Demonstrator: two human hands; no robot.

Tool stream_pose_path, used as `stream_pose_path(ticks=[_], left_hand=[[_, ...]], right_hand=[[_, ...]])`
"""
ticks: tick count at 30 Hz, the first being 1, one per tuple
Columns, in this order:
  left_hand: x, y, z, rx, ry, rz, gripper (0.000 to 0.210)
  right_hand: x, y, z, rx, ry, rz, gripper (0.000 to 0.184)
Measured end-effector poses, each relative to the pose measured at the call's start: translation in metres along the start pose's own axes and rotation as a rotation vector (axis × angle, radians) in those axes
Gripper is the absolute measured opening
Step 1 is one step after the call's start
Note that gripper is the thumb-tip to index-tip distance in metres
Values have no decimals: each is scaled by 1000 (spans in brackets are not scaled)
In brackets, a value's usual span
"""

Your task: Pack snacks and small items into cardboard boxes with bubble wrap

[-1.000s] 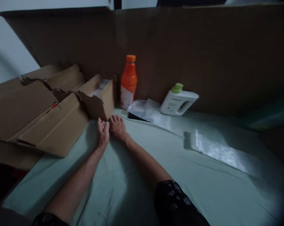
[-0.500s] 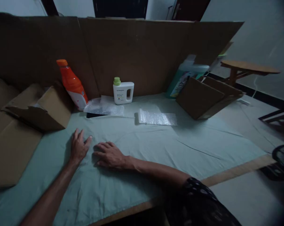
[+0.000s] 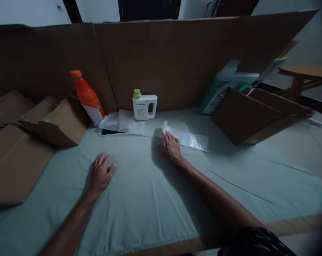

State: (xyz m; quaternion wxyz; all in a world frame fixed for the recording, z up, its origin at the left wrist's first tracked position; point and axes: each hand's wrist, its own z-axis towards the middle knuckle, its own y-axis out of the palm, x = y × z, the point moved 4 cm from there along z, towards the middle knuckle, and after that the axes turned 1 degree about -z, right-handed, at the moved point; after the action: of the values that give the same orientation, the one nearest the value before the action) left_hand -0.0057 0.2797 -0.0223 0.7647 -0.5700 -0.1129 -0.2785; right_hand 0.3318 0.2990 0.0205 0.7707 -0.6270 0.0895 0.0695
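A strip of bubble wrap (image 3: pixel 191 139), curled up at its left end, lies on the pale green cloth (image 3: pixel 139 199). My right hand (image 3: pixel 172 147) is at that curled end, its fingertips touching it from the near side. The fingers look stretched out and the thumb is blurred by motion. My left hand (image 3: pixel 101 174) rests on the cloth with its fingers spread, holding nothing. Ahead of it, a second piece of bubble wrap (image 3: pixel 123 122) partly covers a flat dark object (image 3: pixel 110 132). Behind stands a white jug (image 3: pixel 142 107) with a green cap.
An orange bottle (image 3: pixel 88 97) leans at the back left beside open cardboard boxes (image 3: pixel 70 122). At the right, a teal jug (image 3: pixel 216 90) stands behind another open box (image 3: pixel 245 115). A cardboard panel (image 3: pixel 163 64) closes off the back. Farther right is a wooden stool (image 3: pixel 307 71).
My right hand has moved forward and right from beside my left hand to the bubble wrap strip. The strip has turned slightly. My left hand stays on the cloth, and the view has shifted.
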Motion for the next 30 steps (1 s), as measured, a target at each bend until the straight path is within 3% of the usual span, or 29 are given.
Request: stream_pose_path(ticks=[4, 9, 12, 14, 16, 19, 24, 27, 30], left_hand=[[-1, 2, -1, -7, -7, -18, 53], [-4, 2, 0, 11, 13, -6, 55], [-6, 3, 0, 19, 46, 13, 58], [-8, 4, -1, 31, 78, 19, 59], [-11, 4, -2, 46, 115, 21, 59], [-17, 7, -3, 47, 146, 29, 60], [-24, 13, -2, 16, 166, 47, 60], [-22, 12, -3, 16, 149, 63, 58], [-16, 8, -1, 15, 115, 92, 60]], right_hand=[[-28, -2, 40, 78, -111, 31, 58], [-97, 28, 89, -63, -361, 86, 55], [-119, 41, 88, -62, -412, 109, 51], [-115, 39, 73, -16, -418, 116, 50], [-95, 28, 53, 27, -413, 101, 50], [-35, -8, 28, 75, -320, 11, 49], [107, -122, 14, 282, 128, -266, 54], [175, -190, 9, 435, 290, -407, 55], [225, -228, 5, 470, 422, -377, 55]])
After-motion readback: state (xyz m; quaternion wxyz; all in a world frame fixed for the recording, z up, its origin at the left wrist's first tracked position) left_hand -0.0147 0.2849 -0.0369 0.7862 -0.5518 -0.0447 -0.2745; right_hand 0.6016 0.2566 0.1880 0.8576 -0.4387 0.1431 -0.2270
